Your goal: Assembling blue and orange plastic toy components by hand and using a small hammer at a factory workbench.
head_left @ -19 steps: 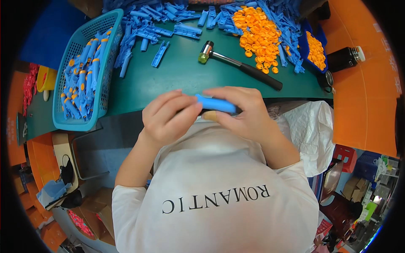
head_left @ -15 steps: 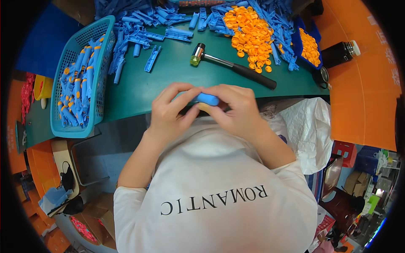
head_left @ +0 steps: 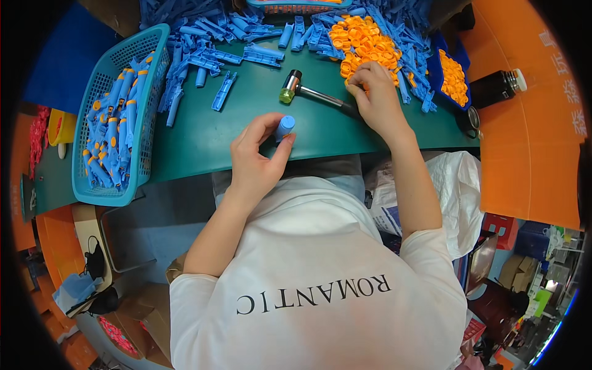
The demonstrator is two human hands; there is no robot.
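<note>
Blue tube [head_left: 285, 125] gripped in left hand [head_left: 256, 150], right hand [head_left: 375, 98] at orange caps [head_left: 362, 42].
Tube sits between left thumb and fingers, round end up, over near part of desk [head_left: 203, 139]. Right fingers bent at pile's near edge; can't tell if they grip a cap. Hammer [head_left: 320, 95] just beyond tube, handle partly behind right hand. Teal basket [head_left: 161, 80] at left, blue half-shells [head_left: 262, 55] toward back.

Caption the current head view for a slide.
Left hand holds a blue tube-shaped part; right hand is at the orange caps heaped on the green table, hammer nearby.
</note>
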